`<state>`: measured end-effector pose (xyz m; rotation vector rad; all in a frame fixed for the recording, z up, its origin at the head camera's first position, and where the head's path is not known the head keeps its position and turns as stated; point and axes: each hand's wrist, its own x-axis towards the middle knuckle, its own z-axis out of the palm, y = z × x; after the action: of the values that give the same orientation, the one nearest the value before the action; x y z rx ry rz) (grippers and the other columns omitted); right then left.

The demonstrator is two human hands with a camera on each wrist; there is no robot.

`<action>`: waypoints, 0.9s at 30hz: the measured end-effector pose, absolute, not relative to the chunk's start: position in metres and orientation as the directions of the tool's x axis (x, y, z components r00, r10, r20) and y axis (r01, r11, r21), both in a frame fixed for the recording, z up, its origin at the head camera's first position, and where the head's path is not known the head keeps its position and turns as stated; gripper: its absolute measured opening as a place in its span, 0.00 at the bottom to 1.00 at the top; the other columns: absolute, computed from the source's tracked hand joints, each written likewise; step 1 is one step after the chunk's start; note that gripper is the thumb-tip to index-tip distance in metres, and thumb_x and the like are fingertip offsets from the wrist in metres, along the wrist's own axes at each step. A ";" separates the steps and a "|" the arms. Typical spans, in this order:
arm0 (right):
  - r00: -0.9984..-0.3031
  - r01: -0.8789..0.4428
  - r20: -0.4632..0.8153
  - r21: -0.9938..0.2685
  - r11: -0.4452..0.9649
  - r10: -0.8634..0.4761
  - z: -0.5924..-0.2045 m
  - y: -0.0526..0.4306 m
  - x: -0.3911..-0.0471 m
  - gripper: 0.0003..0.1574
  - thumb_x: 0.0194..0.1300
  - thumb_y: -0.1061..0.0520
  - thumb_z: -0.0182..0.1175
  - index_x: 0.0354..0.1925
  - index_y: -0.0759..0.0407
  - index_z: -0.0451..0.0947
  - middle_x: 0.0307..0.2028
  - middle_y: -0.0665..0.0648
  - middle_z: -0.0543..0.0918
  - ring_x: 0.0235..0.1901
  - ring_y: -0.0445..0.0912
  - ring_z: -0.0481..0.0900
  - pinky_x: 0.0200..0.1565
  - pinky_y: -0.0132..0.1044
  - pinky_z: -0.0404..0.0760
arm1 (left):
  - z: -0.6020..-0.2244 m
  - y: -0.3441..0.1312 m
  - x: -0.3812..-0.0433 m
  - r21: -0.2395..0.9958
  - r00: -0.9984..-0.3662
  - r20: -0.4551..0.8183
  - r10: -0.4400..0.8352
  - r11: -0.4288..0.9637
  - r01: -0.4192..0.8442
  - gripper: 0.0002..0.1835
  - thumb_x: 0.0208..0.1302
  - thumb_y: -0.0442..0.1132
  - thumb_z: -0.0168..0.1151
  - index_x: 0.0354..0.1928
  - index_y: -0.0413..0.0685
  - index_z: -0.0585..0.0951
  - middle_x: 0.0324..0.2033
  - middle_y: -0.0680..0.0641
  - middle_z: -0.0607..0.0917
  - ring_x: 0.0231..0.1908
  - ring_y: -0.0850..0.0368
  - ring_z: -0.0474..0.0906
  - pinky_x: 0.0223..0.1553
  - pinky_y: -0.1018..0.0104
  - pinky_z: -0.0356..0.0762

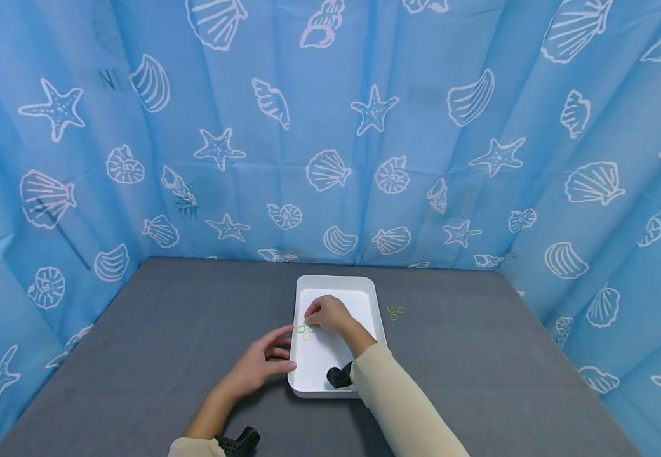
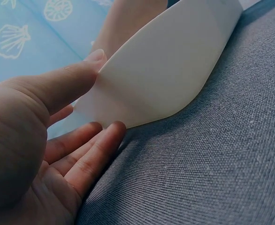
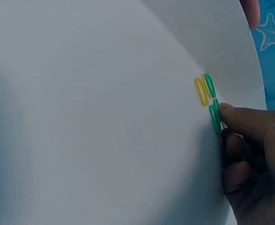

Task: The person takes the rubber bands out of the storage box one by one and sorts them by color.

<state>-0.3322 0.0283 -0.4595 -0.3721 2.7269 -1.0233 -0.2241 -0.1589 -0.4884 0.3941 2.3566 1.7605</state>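
Observation:
A white rectangular tray [image 1: 336,381] lies on the grey table. Inside it, near the left wall, are several small thin rubber bands [image 1: 307,337], green and yellow. My right hand [image 1: 331,314] reaches over the tray, and its thumb and fingers pinch at a green rubber band [image 3: 216,105] close to a second green one. Two yellow bands [image 3: 201,91] lie just beyond, one overlapping a green band. My left hand [image 1: 256,365] rests against the tray's left side. Its thumb touches the rim and its spread fingertips [image 2: 114,129] meet the lower edge of the outer wall [image 2: 165,70].
More yellow and green rubber bands [image 1: 393,317] lie on the grey table [image 1: 467,355], right of the tray. A blue curtain [image 1: 330,209] with white seashells and starfish hangs behind the table and along its sides. Black wrist cameras [image 1: 338,376] are strapped to both forearms.

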 end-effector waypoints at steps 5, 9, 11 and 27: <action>-0.953 -0.128 -0.126 -0.656 0.743 -0.276 -0.459 0.028 -0.332 0.08 0.60 0.60 0.69 0.25 0.56 0.81 0.24 0.51 0.78 0.27 0.45 0.73 0.33 0.36 0.70 | -0.488 -0.158 -0.225 0.960 -0.951 0.011 0.310 0.261 0.097 0.38 0.60 0.42 0.70 0.70 0.47 0.66 0.58 0.40 0.76 0.48 0.49 0.78 0.46 0.57 0.76; -0.953 -0.129 -0.128 -0.650 0.749 -0.275 -0.459 0.028 -0.332 0.08 0.60 0.59 0.69 0.25 0.56 0.81 0.23 0.51 0.78 0.26 0.45 0.73 0.32 0.35 0.70 | -0.487 -0.158 -0.225 0.962 -0.951 0.002 0.309 0.260 0.087 0.38 0.60 0.42 0.70 0.71 0.47 0.66 0.58 0.39 0.75 0.48 0.49 0.78 0.46 0.56 0.76; -0.951 -0.143 -0.120 -0.645 0.751 -0.284 -0.460 0.028 -0.332 0.09 0.60 0.59 0.69 0.24 0.56 0.81 0.22 0.51 0.78 0.26 0.45 0.73 0.31 0.35 0.69 | -0.486 -0.158 -0.225 0.962 -0.951 0.000 0.308 0.261 0.084 0.38 0.60 0.42 0.70 0.71 0.47 0.66 0.58 0.39 0.75 0.48 0.49 0.78 0.46 0.56 0.76; -0.952 -0.175 -0.065 -0.686 0.706 -0.299 -0.463 0.033 -0.330 0.07 0.59 0.61 0.69 0.25 0.56 0.82 0.22 0.50 0.78 0.26 0.44 0.73 0.31 0.35 0.69 | -0.488 -0.158 -0.224 0.965 -0.949 0.006 0.316 0.248 0.088 0.38 0.60 0.40 0.70 0.70 0.46 0.65 0.58 0.39 0.75 0.48 0.49 0.77 0.43 0.59 0.75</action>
<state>-0.3305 0.0327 -0.4632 -0.3840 2.7409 -1.0767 -0.2240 -0.1583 -0.4877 0.3818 2.3248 1.7781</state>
